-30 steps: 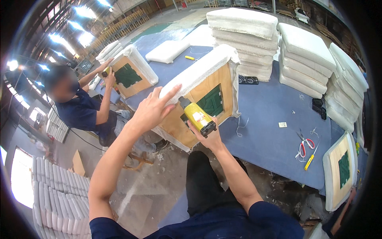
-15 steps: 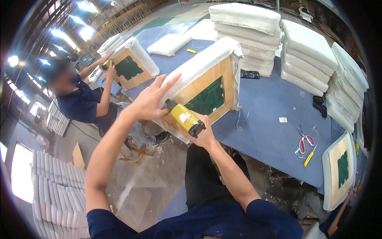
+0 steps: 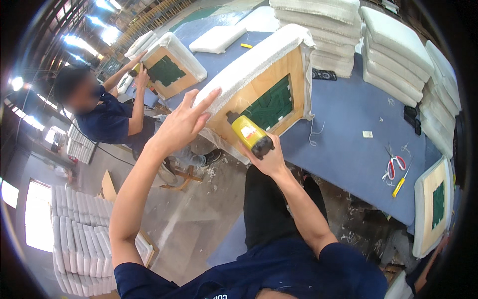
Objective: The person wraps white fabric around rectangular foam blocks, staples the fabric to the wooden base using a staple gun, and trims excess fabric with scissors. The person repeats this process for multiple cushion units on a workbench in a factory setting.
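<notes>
My right hand (image 3: 269, 158) is wrapped around the yellow tool (image 3: 247, 130). My left hand (image 3: 177, 127) has its fingers spread, touching the top edge of the white pad (image 3: 259, 70). My hands are apart, with the tool's nose between them. The pad is just ahead, tipped up at the near edge of the blue surface (image 3: 343, 124), its wooden back facing me. Its long top edge runs from my left hand away to the far right. The nose points up and left, toward the wood; I can't tell if it touches. My left hand is nearer that edge. The surface spreads right, toward red-and-white scissors (image 3: 393, 167). A person (image 3: 107, 109) sits off left.
</notes>
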Demonstrator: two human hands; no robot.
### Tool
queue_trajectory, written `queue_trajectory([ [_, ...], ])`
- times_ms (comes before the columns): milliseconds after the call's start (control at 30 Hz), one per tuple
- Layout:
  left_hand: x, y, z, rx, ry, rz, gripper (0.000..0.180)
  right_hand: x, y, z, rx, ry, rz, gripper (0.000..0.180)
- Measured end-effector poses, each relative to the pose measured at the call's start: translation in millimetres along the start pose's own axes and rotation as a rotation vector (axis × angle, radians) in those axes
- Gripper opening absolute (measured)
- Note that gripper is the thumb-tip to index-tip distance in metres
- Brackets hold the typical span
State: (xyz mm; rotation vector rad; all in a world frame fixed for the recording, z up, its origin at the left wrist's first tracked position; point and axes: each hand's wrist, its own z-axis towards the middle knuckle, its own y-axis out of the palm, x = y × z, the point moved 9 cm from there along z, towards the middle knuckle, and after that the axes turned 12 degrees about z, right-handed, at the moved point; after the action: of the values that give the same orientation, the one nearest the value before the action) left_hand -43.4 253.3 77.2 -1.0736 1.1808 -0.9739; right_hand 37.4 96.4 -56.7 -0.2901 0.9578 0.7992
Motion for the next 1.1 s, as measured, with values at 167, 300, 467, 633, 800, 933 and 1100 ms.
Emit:
queue_trajectory([
  [167, 4.8, -2.3, 6.5, 0.032, 0.063, -0.015, 0.086, -1.8, 19.6, 9.4, -0.026, -0.065, -0.064, 0.036],
  [300, 6.9, 1.4, 1.7, 0.009, 0.091, -0.048, 0.101, -6.4, 27.6, 2.8, -0.077, -0.101, -0.026, 0.035],
  [467, 6.0, 3.5, -0.5, -0.072, 0.08, -0.068, 0.114, -20.6, 35.3, 3.7, -0.138, -0.017, 0.06, 0.037],
  [633, 7.8, 1.0, -31.9, 0.184, 0.065, -0.354, 0.121, -21.9, 3.4, -10.1, -0.374, 0.223, -0.085, 0.044],
  [800, 50.9, 35.0, -65.8, 0.57, -0.107, -0.491, 0.119, 36.8, -152.0, -95.8, -0.539, 0.697, -0.763, 0.079],
  [933, 87.1, 70.1, -79.6, 0.783, -0.163, -0.73, 0.128, 39.9, -311.8, -164.4, 0.054, 0.872, -1.055, 0.072],
  [1100, 116.0, 77.1, -92.5, 0.887, -0.156, -0.763, 0.135, 10.0, -364.8, -182.0, 0.506, 0.487, -0.695, 0.04],
])
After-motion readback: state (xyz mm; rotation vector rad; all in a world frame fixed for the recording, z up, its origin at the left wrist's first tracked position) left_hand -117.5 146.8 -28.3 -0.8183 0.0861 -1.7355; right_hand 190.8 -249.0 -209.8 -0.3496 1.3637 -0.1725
